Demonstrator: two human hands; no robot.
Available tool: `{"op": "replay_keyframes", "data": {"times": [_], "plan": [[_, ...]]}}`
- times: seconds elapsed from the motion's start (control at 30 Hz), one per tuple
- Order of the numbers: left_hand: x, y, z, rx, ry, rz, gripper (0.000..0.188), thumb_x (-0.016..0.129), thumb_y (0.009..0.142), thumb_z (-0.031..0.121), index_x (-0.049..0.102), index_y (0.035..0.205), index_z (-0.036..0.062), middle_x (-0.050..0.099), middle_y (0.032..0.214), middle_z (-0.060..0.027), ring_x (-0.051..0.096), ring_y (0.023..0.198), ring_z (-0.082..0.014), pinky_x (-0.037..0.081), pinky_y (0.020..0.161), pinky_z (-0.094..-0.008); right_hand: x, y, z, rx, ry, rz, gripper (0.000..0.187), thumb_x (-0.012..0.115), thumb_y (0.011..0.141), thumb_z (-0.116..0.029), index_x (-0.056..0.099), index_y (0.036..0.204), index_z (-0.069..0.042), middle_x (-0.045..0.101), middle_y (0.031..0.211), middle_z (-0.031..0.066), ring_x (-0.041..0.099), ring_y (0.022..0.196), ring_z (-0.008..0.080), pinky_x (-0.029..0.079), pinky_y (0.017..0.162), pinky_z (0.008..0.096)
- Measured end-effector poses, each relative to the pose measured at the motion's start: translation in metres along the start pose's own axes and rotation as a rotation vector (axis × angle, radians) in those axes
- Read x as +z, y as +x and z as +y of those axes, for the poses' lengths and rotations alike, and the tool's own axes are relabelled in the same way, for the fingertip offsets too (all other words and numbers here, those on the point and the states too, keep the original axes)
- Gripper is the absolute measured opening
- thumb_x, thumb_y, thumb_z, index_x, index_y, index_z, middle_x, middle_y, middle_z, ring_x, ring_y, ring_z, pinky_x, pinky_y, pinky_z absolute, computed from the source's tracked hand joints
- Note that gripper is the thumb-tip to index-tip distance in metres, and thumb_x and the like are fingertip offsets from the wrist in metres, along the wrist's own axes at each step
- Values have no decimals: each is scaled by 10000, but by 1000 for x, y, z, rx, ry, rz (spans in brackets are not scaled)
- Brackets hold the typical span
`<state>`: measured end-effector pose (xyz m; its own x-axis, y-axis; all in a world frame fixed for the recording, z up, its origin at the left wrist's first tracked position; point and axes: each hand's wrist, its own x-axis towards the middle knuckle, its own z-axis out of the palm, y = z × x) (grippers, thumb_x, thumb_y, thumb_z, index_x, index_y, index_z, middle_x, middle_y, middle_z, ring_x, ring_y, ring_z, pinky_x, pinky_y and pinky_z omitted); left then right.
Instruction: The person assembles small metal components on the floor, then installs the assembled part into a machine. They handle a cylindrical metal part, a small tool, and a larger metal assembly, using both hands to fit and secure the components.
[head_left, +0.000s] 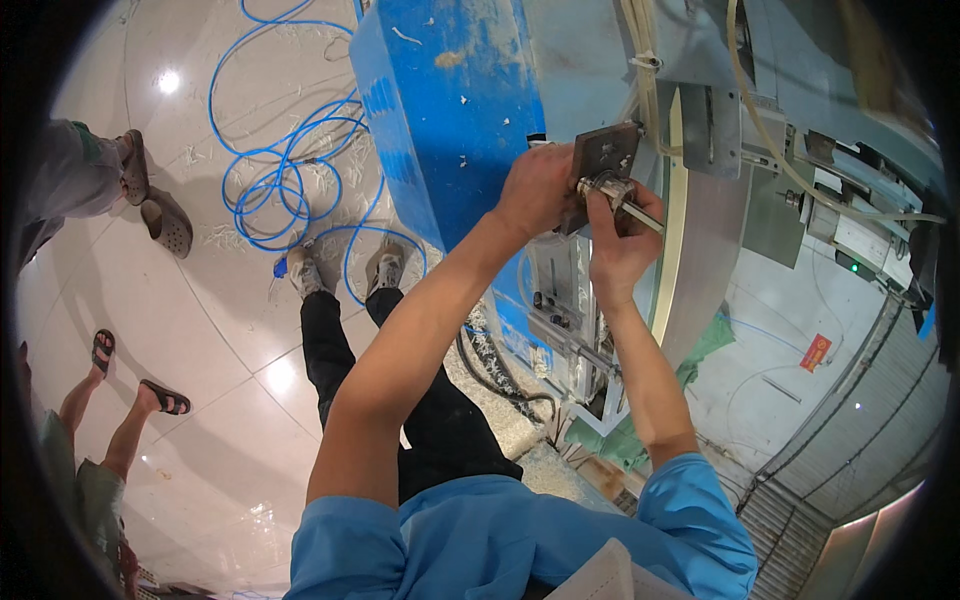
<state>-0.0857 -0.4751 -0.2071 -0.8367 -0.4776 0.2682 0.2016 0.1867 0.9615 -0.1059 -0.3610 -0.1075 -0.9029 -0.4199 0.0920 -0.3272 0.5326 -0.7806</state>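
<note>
My left hand (538, 192) grips the left edge of a dark brown square metal plate (610, 150); most of its fingers are hidden behind the plate. A round, shiny metal fitting (607, 186) sits against the plate's lower face. My right hand (625, 245) is closed around this fitting from below, thumb on its near side. From the fitting a thin pale rod (641, 215) runs out to the right, past my right fingers. Both hands are beside the blue and grey machine, over its metal slide assembly (565, 300).
The machine's blue housing (450, 110) stands to the left of the plate, and a curved pale panel (700, 260) to the right. A blue hose (290, 190) lies coiled on the tiled floor among white shavings. Two other people's legs and feet show at far left.
</note>
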Motion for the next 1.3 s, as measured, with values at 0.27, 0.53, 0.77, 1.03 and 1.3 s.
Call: {"op": "replay_keyframes", "data": {"times": [0.27,0.53,0.77,1.03,1.3], "plan": [[-3,0,-5,-54,-65,-56,382,768,681,109,675,1050,80,687,946,-162,644,948,-413,513,835,-506,-40,35,5,-237,-277,-359,736,903,697,-88,585,1358,-36,682,1122,81,662,964,143,542,784,274],[1,1,-1,-8,-47,7,311,747,715,93,623,999,67,691,896,-154,662,909,-398,533,783,-486,-17,16,11,-191,-68,-160,663,896,747,-65,574,1324,2,672,1143,97,671,959,152,558,820,271],[-2,-1,0,21,-51,35,323,749,697,65,618,992,69,684,881,-154,656,900,-405,527,780,-496,-2,6,12,-35,-77,16,628,900,769,-115,549,1276,11,659,1141,91,670,947,154,559,796,274],[-2,-1,-1,-3,-50,20,291,738,707,63,615,970,68,688,884,-152,657,906,-403,527,786,-495,-41,36,5,-336,-376,-355,670,921,720,-136,598,1301,-57,687,1080,70,687,924,172,561,820,307],[0,0,-1,-18,-63,25,283,743,729,91,612,980,71,686,878,-144,659,918,-395,530,792,-487,-7,7,15,-66,-58,-14,649,893,763,-88,559,1307,33,689,1106,105,675,996,120,562,834,267]]}}
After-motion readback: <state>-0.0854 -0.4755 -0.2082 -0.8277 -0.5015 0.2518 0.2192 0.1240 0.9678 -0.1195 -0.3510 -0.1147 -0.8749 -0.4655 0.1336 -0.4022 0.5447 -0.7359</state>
